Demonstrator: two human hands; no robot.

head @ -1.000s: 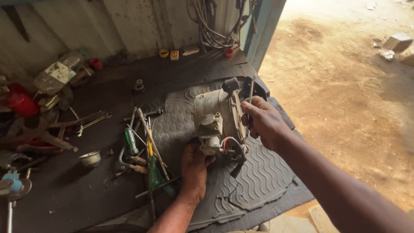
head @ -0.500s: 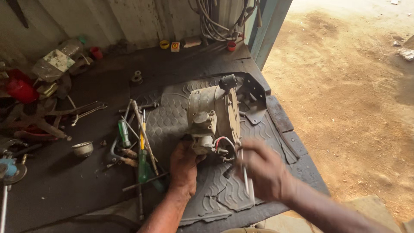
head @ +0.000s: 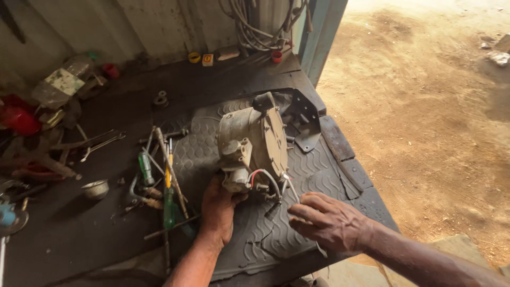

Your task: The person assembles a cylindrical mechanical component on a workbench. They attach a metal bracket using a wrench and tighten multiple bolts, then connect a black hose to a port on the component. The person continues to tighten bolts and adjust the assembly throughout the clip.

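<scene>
A dusty beige motor housing (head: 249, 141) stands on a grey ribbed rubber mat (head: 319, 170) on the workbench. My left hand (head: 217, 210) grips the housing's lower left corner from below. Red, white and black wires (head: 265, 180) hang from its underside. My right hand (head: 326, 220) hovers just right of and below the wires, fingers loosely curled, with a thin rod or wire (head: 291, 187) running from the motor to its fingertips; whether it pinches this I cannot tell.
Screwdrivers and pliers (head: 159, 175) lie left of the mat, with a small metal cup (head: 96, 188), spanners (head: 101, 143) and red parts (head: 18, 117) farther left. A cable bundle (head: 260, 26) hangs at the back. A metal bracket (head: 305, 125) lies behind the motor. Sandy ground (head: 425, 106) is right.
My right hand has left the motor's upper right side and dropped down to the wires near the mat's front. The left hand keeps its hold on the housing.
</scene>
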